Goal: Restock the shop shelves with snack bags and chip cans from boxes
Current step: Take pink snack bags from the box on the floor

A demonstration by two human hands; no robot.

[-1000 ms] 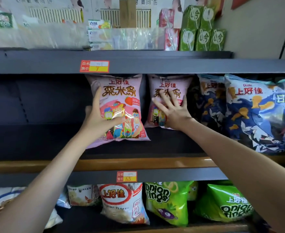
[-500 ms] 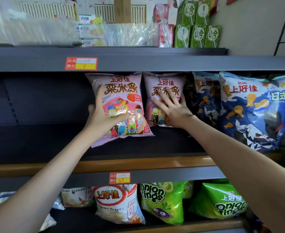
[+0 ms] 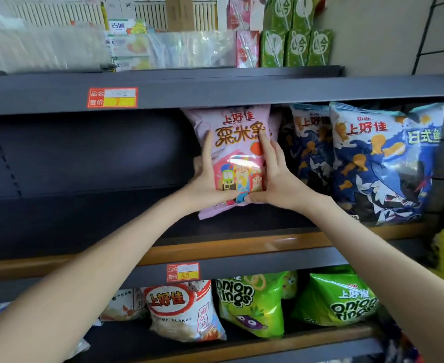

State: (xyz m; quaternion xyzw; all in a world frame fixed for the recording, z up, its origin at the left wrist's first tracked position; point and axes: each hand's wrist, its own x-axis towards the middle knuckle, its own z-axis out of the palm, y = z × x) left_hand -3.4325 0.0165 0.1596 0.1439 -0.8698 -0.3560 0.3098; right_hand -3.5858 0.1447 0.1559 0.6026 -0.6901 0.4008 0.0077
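Here, a glossy pink puffed plastic snack bag (image 3: 235,155) upright on the dark middle shelf (image 3: 90,213), pressed between left hand (image 3: 207,184) and right hand (image 3: 277,176), both clasped on its lower sides, just beside the blue fish-print snack bags (image 3: 380,163). Likely light, soft, slippery and crushable; best gripped at the sides, gently. Behind it, anything hidden; top edge tucked under the upper shelf lip; no boxes or chip cans visible.

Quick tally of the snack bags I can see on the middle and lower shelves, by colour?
Pink bag, held by left hand and right hand: 1
Blue bags: 2
Green bags: 2
White bags: 2
Total: 7
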